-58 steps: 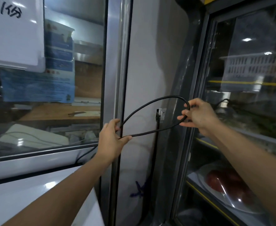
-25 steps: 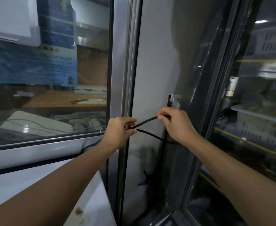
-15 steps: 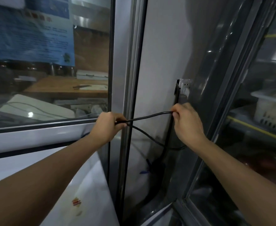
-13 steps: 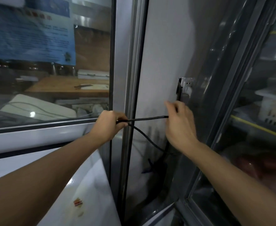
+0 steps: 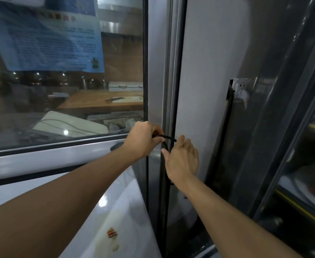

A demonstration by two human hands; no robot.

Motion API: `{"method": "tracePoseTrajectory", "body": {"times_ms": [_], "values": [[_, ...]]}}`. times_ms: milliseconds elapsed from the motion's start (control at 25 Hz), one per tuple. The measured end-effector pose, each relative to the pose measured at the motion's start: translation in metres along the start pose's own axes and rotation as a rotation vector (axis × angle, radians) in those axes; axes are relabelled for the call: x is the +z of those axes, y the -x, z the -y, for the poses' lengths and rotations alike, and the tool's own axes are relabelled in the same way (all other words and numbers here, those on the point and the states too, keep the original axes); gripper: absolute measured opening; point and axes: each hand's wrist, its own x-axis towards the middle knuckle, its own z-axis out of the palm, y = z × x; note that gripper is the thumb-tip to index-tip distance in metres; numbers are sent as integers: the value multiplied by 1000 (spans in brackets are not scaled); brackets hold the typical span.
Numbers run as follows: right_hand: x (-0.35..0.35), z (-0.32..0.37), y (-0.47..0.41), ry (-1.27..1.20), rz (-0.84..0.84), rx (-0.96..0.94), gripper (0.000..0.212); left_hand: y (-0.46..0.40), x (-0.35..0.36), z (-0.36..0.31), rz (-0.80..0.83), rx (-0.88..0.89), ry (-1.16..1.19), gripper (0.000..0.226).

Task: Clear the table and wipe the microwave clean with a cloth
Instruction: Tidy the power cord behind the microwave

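Our left hand is clenched round a black cable, fingers curled over it right at the metal window post, and our right hand sits just beside it with fingers straight and relaxed, thumb near the cable's bend but gripping nothing that we can see. The cable arches between the two hands and drops down the dark gap by the post, where we lose it. It looks thin, light and floppy, rubbery enough not to slip, so we reckon it coils easily; best taken close to the bend, one hand pinching while the other feeds slack. Near left, under our forearm, lies a glossy white surface with a small red-and-orange sticker and a smear; whether that is the microwave's top we cannot say. No cloth is in view. Farther right on the pale wall panel sits a white socket. Far left, behind the glass, a blue notice and a wooden counter. On the right, a glass-fronted cabinet.
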Motion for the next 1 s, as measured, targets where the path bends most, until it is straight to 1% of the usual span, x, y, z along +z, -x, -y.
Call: {"method": "tracePoseTrajectory", "body": {"times_ms": [80, 120, 240, 320, 440, 520, 600, 680, 760, 840, 920, 1000], "values": [[6, -1, -3, -10, -100, -26, 66, 0, -2, 0, 3, -1, 0, 15], [5, -2, -2, -38, -120, -43, 61, 0, -2, 1, 3, -5, 4, 14], [-3, -9, 2, -138, -100, -134, 45, -3, -2, 0, -2, -10, 8, 13], [-8, -15, 5, -138, -78, -215, 35, -5, -2, 0, -2, 3, 3, 11], [-11, -21, 6, -95, -51, -295, 29, -5, 1, 1, 12, 31, -33, 10], [-13, -24, 0, 5, -51, -325, 27, -5, 3, 2, 9, 45, -52, 10], [-15, -24, -6, 109, -52, -340, 25, -5, 6, 1, -6, 45, -50, 10], [-16, -22, -8, 128, -16, -341, 26, -5, 9, 0, -16, 46, -51, 10], [-14, -23, -9, 34, 24, -343, 25, -5, 9, -1, -4, 56, -56, 10], [-11, -27, -10, -130, 43, -306, 19, -3, 7, 0, 1, 61, -51, 17], [-8, -33, -15, -238, 48, -268, 16, 2, 4, 8, -38, 10, -14, 30], [-5, -37, -21, -275, 55, -270, 11, 9, 2, 21, -63, -63, -29, 31]]}}
